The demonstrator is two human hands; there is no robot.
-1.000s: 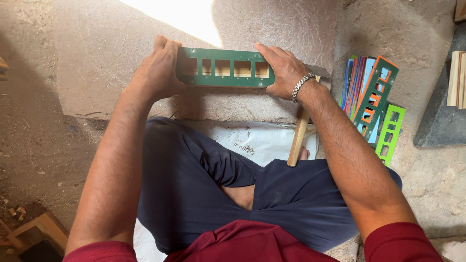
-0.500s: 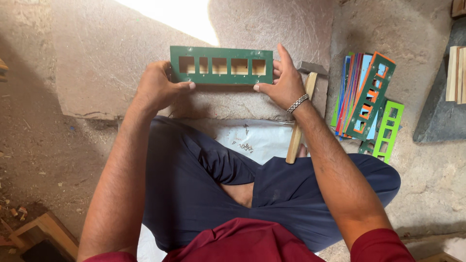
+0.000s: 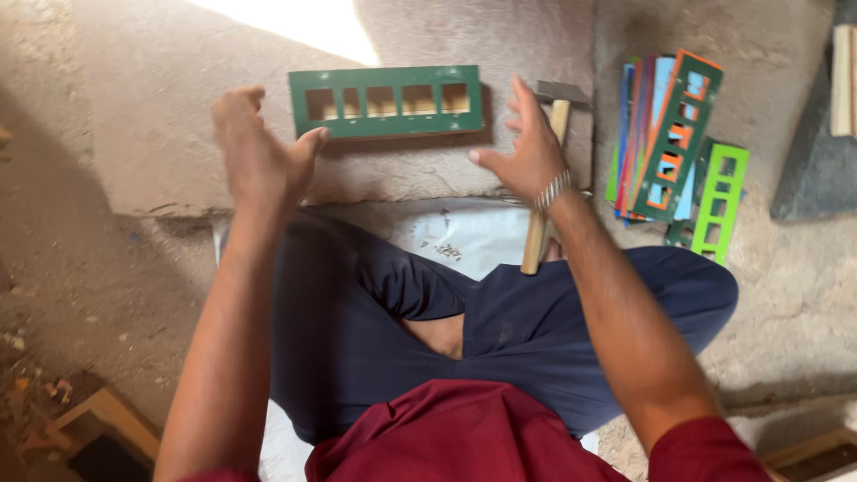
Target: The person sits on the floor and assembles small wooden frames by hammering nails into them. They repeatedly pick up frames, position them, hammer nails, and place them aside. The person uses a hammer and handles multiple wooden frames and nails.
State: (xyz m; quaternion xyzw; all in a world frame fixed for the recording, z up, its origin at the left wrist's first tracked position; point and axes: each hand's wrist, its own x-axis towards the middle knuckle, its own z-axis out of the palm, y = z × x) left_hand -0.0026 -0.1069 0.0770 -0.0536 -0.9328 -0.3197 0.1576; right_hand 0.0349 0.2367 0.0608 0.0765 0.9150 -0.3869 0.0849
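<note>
A long green wooden frame (image 3: 386,101) with several square windows lies flat on a stone slab in front of me. My left hand (image 3: 261,152) hovers just below its left end, fingers spread, holding nothing. My right hand (image 3: 527,147), with a metal bracelet on the wrist, is open just right of and below the frame's right end, not touching it. A hammer (image 3: 547,170) with a wooden handle lies behind my right hand, its metal head near the frame's right end.
A stack of coloured window frames (image 3: 665,134) in blue, orange and green lies to the right, with a bright green one (image 3: 719,201) beside it. A white sheet (image 3: 464,236) with small nails lies before my crossed legs. Wooden pieces (image 3: 844,80) sit at far right.
Both hands held the green frame's ends and tilted it; now it lies flat on the slab and both hands have let go and drawn back toward me.
</note>
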